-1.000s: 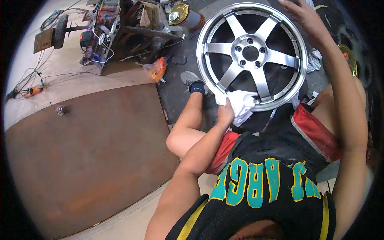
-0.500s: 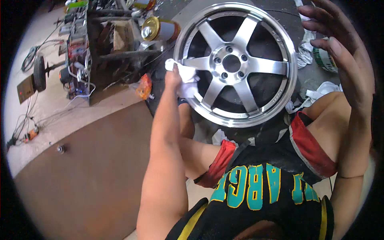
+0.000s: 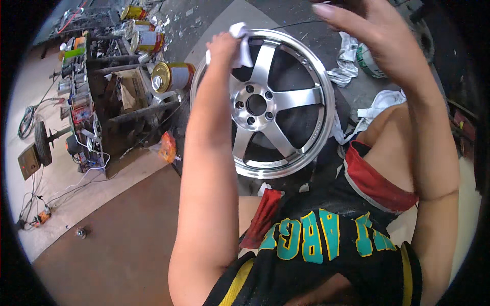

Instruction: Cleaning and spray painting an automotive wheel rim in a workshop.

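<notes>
Alloy wheel (image 3: 298, 97), upper centre of the frame: its upper-left rim lies at the left hand (image 3: 223, 47), whose fingers grip a white cloth (image 3: 244, 52). Right hand (image 3: 375, 30), upper right, is apart from the wheel — finger spread cannot be told, tips cropped. A can (image 3: 179, 76) is just beside the left rim; dark floor (image 3: 291, 13) opens above.

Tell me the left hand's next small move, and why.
Probably slide the white cloth slightly rightward along the top edge of the silver wheel: the left hand holds it at the wheel's upper left, and the edge just right of it lies uncovered.
</notes>
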Tool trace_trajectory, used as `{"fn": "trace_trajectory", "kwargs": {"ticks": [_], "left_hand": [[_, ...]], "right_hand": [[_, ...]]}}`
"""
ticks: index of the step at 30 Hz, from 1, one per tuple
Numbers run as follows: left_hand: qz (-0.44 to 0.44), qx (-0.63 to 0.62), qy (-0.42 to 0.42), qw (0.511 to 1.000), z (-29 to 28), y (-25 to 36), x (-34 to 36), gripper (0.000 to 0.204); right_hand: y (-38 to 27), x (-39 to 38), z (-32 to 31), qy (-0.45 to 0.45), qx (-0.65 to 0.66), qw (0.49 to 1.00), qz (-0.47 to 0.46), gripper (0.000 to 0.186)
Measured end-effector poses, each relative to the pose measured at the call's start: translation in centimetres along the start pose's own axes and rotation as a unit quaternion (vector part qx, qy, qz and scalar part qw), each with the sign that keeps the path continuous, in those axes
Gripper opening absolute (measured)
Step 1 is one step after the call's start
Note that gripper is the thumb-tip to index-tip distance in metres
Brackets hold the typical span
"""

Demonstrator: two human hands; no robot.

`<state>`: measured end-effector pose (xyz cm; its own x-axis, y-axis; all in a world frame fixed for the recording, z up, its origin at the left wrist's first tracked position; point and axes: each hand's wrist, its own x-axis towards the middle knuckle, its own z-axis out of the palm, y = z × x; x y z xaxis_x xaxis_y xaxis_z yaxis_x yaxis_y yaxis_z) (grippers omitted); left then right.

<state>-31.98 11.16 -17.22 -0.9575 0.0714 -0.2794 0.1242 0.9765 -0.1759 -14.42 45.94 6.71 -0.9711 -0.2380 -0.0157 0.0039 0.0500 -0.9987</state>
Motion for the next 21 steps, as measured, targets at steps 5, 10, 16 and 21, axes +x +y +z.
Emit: {"fn": "trace_trajectory", "kwargs": {"ticks": [5,10,16,21], "left_hand": [[0.172,0.044,0.040,0.983,-3.2,10.7,-4.0,0.041],[0.408,0.128,0.065,0.901,-1.3,19.1,-12.8,0.040],[0.600,0.165,0.009,0.783,1.2,19.2,-29.1,0.027],[0.411,-0.203,-0.125,0.880,0.0,14.8,-39.3,0.026]], "right_hand": [[4.0,3.8,0.8,0.022,-0.123,0.991,-0.057,0.071],[7.3,5.2,1.1,0.043,-0.153,0.986,-0.044,0.074],[7.3,4.1,0.5,0.057,-0.201,0.975,-0.074,0.073],[7.0,2.5,0.3,0.056,-0.196,0.972,-0.118,0.066]]}}
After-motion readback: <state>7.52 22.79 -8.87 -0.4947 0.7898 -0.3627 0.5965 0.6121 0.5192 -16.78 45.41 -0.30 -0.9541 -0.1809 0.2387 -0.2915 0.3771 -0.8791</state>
